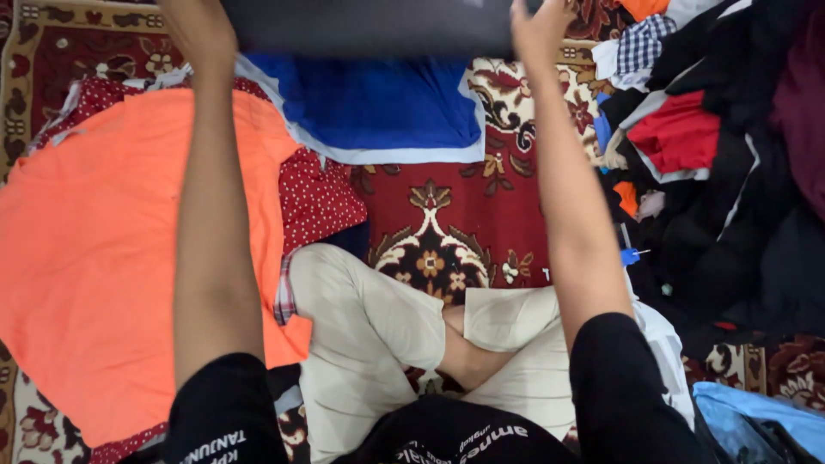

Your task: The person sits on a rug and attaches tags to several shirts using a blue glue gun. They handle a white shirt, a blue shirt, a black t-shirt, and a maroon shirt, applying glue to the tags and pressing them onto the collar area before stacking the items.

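Note:
Both my arms reach straight forward and hold up a dark grey garment [369, 26] by its near edge at the top of the view. My left hand [199, 27] grips its left end and my right hand [540, 26] grips its right end. Below the garment a blue cloth with a white border [378, 112] lies flat on the patterned red carpet [447, 215]. I sit cross-legged in beige trousers [369, 326].
A large orange cloth [112, 249] lies spread at my left, over a red dotted cloth [318, 198]. A heap of dark, red and checked clothes [713, 155] fills the right side. A light blue item [748, 412] sits at the lower right.

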